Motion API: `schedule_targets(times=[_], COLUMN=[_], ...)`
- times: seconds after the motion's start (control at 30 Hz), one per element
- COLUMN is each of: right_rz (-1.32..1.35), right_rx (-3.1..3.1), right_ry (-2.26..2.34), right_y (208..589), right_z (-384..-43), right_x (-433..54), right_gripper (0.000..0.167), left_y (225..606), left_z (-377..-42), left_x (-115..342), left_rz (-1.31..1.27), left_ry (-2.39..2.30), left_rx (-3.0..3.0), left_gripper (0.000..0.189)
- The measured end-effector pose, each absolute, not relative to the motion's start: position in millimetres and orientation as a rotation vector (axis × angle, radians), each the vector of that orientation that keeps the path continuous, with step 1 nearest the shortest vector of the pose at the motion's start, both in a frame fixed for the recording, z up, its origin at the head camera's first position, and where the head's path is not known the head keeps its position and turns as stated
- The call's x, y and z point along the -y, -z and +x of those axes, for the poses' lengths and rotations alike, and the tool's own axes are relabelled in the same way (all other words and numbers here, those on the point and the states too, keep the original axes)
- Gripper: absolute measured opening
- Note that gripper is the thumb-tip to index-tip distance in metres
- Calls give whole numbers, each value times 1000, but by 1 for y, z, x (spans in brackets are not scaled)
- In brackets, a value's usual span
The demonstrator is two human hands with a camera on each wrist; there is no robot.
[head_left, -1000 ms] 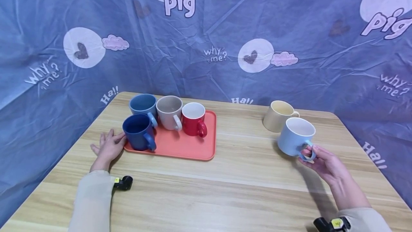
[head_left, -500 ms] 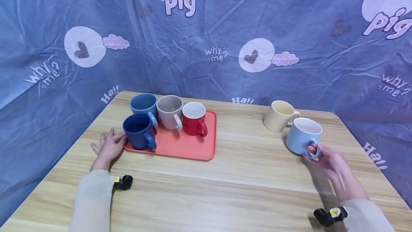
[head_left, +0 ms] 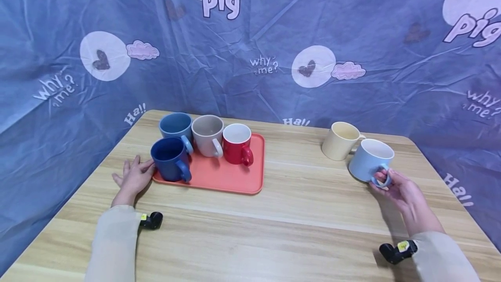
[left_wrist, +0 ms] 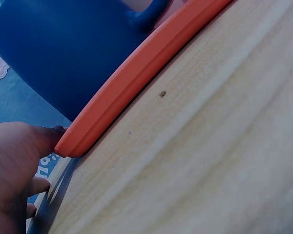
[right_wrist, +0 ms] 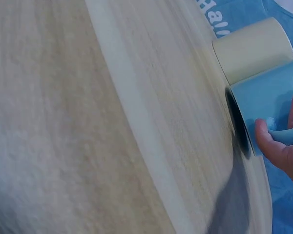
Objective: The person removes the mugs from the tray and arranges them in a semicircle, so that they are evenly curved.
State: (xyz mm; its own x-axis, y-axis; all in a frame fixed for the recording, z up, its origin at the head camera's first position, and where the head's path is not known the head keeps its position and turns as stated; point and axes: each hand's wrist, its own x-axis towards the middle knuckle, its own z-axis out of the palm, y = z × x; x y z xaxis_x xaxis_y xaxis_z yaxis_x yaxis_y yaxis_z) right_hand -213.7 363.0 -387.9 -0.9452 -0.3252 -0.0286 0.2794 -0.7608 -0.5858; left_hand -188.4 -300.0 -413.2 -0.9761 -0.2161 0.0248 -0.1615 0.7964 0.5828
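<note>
My right hand grips the handle of a light blue mug with a white inside. The mug is upright, close over the table, just in front and to the right of a cream mug. In the right wrist view a dark shadow lies under the base of the light blue mug. My left hand has its fingers spread on the table, with fingertips at the left edge of a coral-red tray. A dark blue mug stands on the tray beside that hand.
Also on the tray are a medium blue mug, a grey mug and a red mug with a white inside. Blue printed cloth hangs behind the wooden table.
My right hand has carried the light blue mug to the right and slightly away from me, to beside the cream mug. The left hand keeps its place at the tray.
</note>
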Motion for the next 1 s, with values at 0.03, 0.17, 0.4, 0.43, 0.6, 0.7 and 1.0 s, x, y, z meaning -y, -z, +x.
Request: schedule_targets(times=[0.03,0.17,0.4,0.43,0.6,0.7,1.0], right_rz=[-107,-71,3,9,-1,-13,0], right_rx=[-876,-856,-877,-886,-914,-905,-917], right_ry=[2675,2681,2697,2698,2689,2680,2640], right_y=[388,387,386,386,388,391,395], right_z=[-214,-216,-220,-221,-225,-227,-238], right_x=[-363,-363,-364,-364,-367,-371,-381], right_gripper=[38,37,36,36,36,36,26], left_y=[413,413,413,413,412,412,413], left_z=[-188,-188,-188,-188,-188,-188,-189], left_x=[300,300,300,300,300,300,300], left_rz=[306,308,304,306,311,315,314], left_ry=[926,929,917,917,926,927,927], left_rx=[2891,2887,2894,2894,2890,2887,2897], left_gripper=[49,49,49,49,49,48,49])
